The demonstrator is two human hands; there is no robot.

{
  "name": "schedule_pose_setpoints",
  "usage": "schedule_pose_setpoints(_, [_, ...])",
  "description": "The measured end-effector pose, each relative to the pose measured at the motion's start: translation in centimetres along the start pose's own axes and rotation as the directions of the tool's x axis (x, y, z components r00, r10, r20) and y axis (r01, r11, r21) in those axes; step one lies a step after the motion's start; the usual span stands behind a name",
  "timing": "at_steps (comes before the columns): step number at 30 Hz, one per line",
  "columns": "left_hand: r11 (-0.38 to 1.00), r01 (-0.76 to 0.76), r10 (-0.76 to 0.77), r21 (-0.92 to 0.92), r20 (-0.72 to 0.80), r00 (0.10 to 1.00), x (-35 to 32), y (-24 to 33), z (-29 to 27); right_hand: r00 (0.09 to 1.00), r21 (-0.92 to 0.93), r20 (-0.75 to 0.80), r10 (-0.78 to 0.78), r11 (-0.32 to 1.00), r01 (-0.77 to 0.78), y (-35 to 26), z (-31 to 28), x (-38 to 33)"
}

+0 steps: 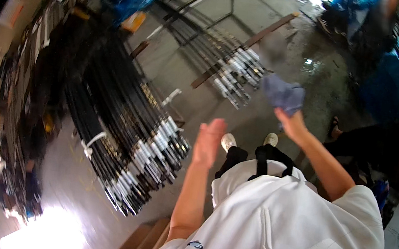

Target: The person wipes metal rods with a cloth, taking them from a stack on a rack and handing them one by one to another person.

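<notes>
A crumpled grey-blue cloth point(283, 93) hangs from my right hand point(291, 124), whose fingers are closed on its near edge. My left hand point(209, 138) is raised in front of me, slightly blurred, with its fingers stretched out and nothing in it. It is nearest to a large bundle of long black rods point(130, 109), just to its left. White wrapping covers the rods near their ends, and a white tie point(93, 143) goes round part of the bundle. Beyond the cloth lies a smaller bundle of similar rods point(237, 71) with white-wrapped ends.
The smaller bundle rests across rusty brown bars point(274, 30) on a metal frame. Another person in dark clothes point(379, 150) is close on my right, beside a blue sheet point(386, 87). Long stock lines the left wall point(29, 100). Brown boards point(142, 244) lie by my left elbow.
</notes>
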State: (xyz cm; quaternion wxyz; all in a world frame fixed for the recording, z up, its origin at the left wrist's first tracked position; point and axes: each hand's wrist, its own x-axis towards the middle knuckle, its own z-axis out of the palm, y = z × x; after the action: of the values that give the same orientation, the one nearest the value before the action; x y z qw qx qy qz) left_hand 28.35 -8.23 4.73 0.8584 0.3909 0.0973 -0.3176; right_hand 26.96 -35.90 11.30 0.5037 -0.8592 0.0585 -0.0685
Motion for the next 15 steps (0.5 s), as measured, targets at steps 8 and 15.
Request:
schedule_pose_setpoints(8, [0.976,0.204,-0.212,0.078,0.571,0.793,1.7,-2.5,18.9,0.982,-0.115,-0.179,-0.053,0.993,0.033,-1.6,-2.8,-2.8])
schedule_pose_setpoints(15, [0.838,-0.24,-0.24,0.49,0.725,0.645,2.0,-4.5,21.4,0.921,0.189,-0.276,0.276,0.955,-0.23,-0.2,-6.4,-2.1])
